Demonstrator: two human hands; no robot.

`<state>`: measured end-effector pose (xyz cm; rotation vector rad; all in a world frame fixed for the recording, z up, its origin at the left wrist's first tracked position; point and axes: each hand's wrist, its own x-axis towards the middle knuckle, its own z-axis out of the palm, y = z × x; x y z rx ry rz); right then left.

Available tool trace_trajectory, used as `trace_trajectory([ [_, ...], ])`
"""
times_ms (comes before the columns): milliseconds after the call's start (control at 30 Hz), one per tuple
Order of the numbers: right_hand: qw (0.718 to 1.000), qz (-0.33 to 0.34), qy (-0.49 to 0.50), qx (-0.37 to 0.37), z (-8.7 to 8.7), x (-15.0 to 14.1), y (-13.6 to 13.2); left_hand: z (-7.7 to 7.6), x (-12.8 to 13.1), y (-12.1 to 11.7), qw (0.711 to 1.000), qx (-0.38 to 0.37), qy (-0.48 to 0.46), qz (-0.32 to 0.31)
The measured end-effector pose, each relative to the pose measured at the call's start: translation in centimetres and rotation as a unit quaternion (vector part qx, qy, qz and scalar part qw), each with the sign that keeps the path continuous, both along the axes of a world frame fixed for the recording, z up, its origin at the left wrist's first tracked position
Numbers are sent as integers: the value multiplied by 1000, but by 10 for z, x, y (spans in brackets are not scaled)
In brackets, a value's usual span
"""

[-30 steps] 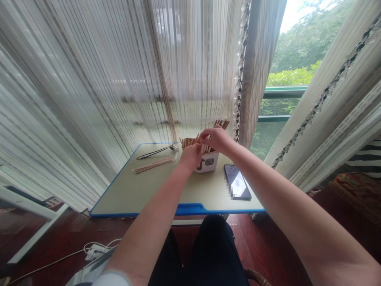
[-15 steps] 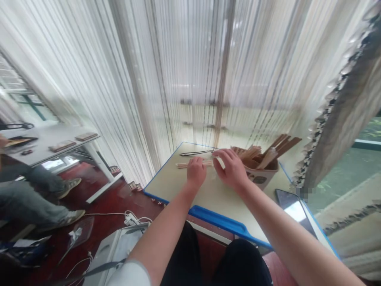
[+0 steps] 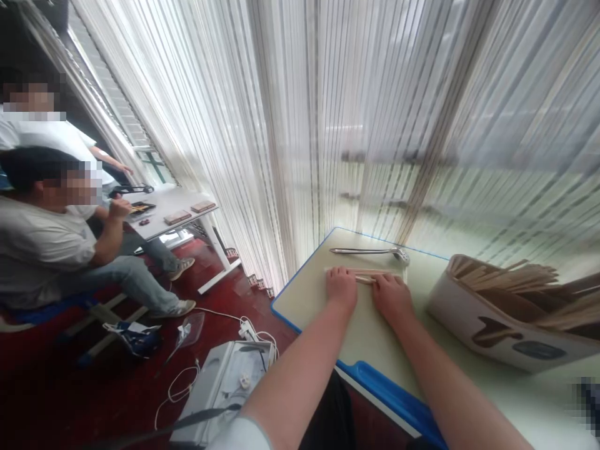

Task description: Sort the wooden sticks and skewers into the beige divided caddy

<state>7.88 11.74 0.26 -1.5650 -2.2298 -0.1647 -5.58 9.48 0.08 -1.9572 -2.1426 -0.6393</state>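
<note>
My left hand (image 3: 341, 289) rests on the table with its fingers curled over the left end of a few pale wooden chopsticks (image 3: 365, 272). At the other end, my right hand (image 3: 394, 301) bends its fingers over the same chopsticks, which lie crosswise on the tabletop. Both palms hide part of them. Just beyond lies a metal ladle (image 3: 363, 251), its bowl to the right. To the right of my right hand stands a light-coloured holder (image 3: 501, 337) with compartments, full of wooden chopsticks (image 3: 515, 278) and other wooden pieces.
The pale table (image 3: 300, 281) has a blue rim and a blue tray groove (image 3: 389, 390) at its near edge. String curtains (image 3: 300, 125) hang behind it. At left, two people are by a white table (image 3: 164, 203). A grey box (image 3: 225, 387) and cables are on the floor.
My right hand has come down from the air near the holder onto the chopsticks beside my left hand. The view has swung left, and two people now show.
</note>
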Motion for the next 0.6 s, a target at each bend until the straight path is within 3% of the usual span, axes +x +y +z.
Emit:
trace_trajectory([
  [167, 1000, -12, 11, 11, 2, 0, -2, 1, 2, -1, 999, 18, 20, 18],
  [300, 996, -5, 31, 80, 21, 3, -16, 6, 2, -10, 998, 57, 7, 12],
  [433, 989, 41, 6, 140, 68, 15, -44, 13, 5, -23, 993, 116, -22, -19],
  [600, 986, 113, -5, 123, 140, 64, -80, 32, 32, -37, 966, 214, -102, -102],
])
